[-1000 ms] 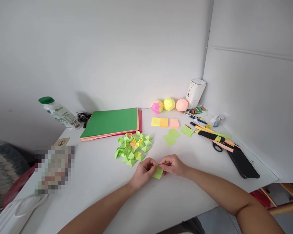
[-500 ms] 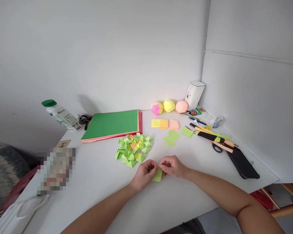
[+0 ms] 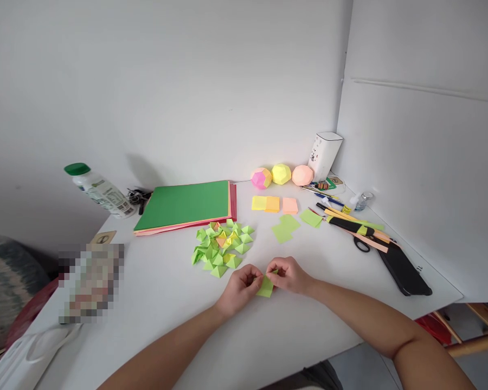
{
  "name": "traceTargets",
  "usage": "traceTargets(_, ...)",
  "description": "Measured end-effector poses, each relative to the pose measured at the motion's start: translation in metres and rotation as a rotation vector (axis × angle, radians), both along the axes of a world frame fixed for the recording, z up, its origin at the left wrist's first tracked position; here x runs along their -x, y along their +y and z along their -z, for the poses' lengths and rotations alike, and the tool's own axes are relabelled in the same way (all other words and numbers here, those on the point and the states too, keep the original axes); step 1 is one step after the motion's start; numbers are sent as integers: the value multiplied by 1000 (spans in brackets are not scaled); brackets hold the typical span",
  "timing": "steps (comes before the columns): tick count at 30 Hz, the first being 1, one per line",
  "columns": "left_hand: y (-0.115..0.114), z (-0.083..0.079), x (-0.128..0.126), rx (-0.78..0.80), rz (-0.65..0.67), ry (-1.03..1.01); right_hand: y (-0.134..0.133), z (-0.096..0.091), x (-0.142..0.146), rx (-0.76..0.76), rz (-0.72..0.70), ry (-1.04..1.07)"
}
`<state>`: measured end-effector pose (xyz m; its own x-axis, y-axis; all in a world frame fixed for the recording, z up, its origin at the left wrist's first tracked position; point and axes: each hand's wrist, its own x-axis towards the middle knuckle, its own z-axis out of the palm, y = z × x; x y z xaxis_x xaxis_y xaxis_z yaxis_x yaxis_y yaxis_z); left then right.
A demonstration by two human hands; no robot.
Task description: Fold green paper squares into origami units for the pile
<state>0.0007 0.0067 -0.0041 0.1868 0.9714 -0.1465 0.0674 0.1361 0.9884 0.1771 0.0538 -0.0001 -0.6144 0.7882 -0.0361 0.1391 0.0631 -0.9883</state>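
Note:
My left hand [image 3: 239, 288] and my right hand [image 3: 289, 274] meet at the middle of the white table [image 3: 154, 303], both pinching one small green paper square [image 3: 265, 287] that is partly folded. Fingers of both hands are curled on its upper edge. Just beyond my left hand lies a heap of folded green, yellow and orange paper pieces [image 3: 222, 246]. Two flat green squares [image 3: 284, 228] lie beyond my right hand.
A stack of coloured sheets, green on top [image 3: 185, 205], lies at the back, with a tipped bottle [image 3: 100, 189] and keys [image 3: 137, 196] to its left. Three paper balls [image 3: 282, 175], sticky-note pads [image 3: 273, 204], a white container [image 3: 324, 155], pens, scissors [image 3: 360, 239] and a black case [image 3: 404, 271] fill the right.
Both hands stay on the green square, shifting it only slightly between the fingers. The view moved a little; nothing else on the table changed.

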Motion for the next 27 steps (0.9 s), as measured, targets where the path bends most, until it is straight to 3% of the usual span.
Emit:
traceTargets(12, 0, 7, 5, 87, -97, -165, 10, 0, -3, 257, 145, 222)
traceTargets(21, 1, 3, 4, 112, -129, -150, 8, -2, -4, 189, -48, 193)
traceTargets(27, 2, 3, 3, 110, -115, -170, 8, 3, -3, 175, 9, 168)
